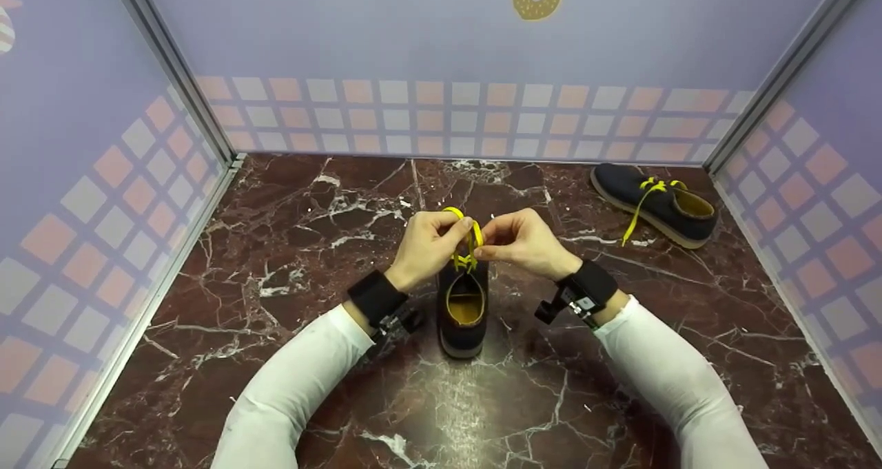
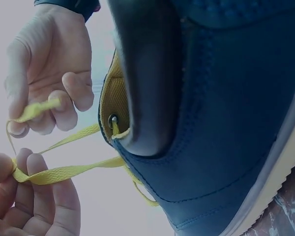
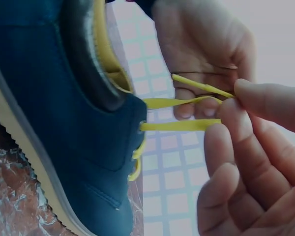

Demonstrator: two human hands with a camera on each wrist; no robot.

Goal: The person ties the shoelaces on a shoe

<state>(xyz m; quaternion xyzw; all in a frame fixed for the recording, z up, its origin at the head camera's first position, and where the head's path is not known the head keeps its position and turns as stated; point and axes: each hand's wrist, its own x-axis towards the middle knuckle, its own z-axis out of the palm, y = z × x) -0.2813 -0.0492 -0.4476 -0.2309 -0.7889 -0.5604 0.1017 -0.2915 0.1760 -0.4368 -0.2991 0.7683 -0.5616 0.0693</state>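
Observation:
A dark shoe with a tan lining stands upright in the middle, its heel towards me. Its yellow shoelace is drawn up from the top eyelets between both hands. My left hand pinches one part of the lace between thumb and fingers; the left wrist view shows the flat lace running from there to the shoe. My right hand pinches the lace across from it. In the right wrist view, a loose lace end sticks out from the thumb and fingertips.
A second dark shoe with yellow laces lies at the back right, one lace end trailing on the floor. Marbled dark red flooring lies under both shoes. Patterned walls enclose the back and both sides.

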